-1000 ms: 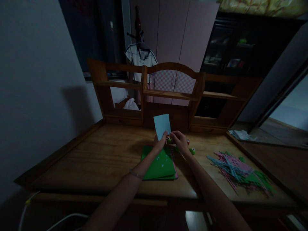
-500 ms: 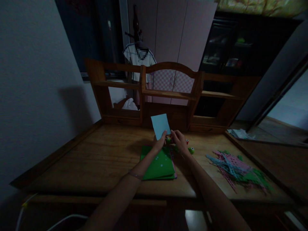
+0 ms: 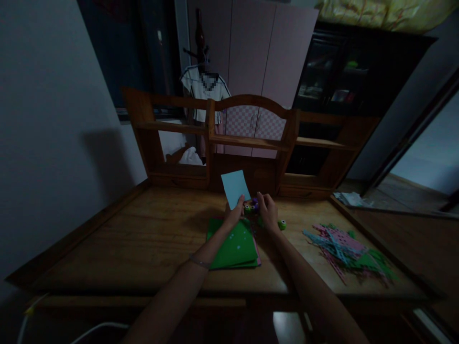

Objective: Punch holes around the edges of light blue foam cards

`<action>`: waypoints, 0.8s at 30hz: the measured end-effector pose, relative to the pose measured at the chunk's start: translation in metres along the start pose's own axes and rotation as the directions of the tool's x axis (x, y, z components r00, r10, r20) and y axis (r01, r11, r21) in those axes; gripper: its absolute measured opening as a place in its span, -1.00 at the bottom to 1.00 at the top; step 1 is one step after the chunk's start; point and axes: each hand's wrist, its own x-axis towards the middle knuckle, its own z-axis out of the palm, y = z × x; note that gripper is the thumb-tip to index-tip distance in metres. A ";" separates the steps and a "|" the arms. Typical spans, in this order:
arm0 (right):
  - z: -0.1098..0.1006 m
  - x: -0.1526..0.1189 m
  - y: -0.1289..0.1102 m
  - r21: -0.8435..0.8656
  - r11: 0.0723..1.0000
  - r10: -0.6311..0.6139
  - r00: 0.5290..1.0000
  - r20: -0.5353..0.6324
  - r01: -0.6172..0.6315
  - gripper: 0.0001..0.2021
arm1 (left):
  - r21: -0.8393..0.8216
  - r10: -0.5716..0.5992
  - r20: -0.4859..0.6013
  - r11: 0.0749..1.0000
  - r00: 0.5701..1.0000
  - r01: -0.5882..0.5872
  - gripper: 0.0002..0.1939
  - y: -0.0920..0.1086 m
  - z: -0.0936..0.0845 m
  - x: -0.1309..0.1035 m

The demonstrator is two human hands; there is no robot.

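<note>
My left hand (image 3: 234,214) pinches a light blue square of paper (image 3: 234,186) by its lower right corner, thumb on top, and holds it upright above the desk. Close by on the right, my right hand (image 3: 268,212) is closed with its fingertips together; what they grip, if anything, I cannot make out. Between the hands show a small purple thing (image 3: 255,203) and a small green thing with round eyes (image 3: 247,209), partly hidden by fingers. Another green thing with an eye (image 3: 282,224) pokes out beside my right wrist. Below my left hand lies a stack of green sheets (image 3: 233,248) with pink edges underneath.
A heap of pink, blue and green paper strips (image 3: 349,251) covers the desk's right part. Along the back of the wooden desk (image 3: 143,239) stands a wooden shelf unit (image 3: 251,139). A wall (image 3: 89,191) borders the left side.
The view has shifted slightly. My right hand has moved a little away from the paper, and the purple thing between the hands now shows. My left hand still holds the blue paper.
</note>
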 end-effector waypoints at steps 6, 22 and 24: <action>-0.066 0.054 0.000 0.234 0.958 0.235 0.924 -0.303 -0.167 -0.48 | -0.037 0.030 -0.135 0.999 0.990 -0.036 -0.49 0.009 -0.008 0.001; -0.130 -0.033 0.009 -0.589 0.808 0.185 0.961 0.208 -0.028 -0.62 | -0.121 -0.096 -0.050 0.989 0.994 0.090 -0.40 0.003 -0.010 0.003; -0.111 -0.040 0.015 -0.664 0.747 0.181 0.973 0.146 -0.039 -0.67 | -0.122 -0.079 -0.074 0.990 0.994 0.070 -0.42 0.000 -0.010 0.004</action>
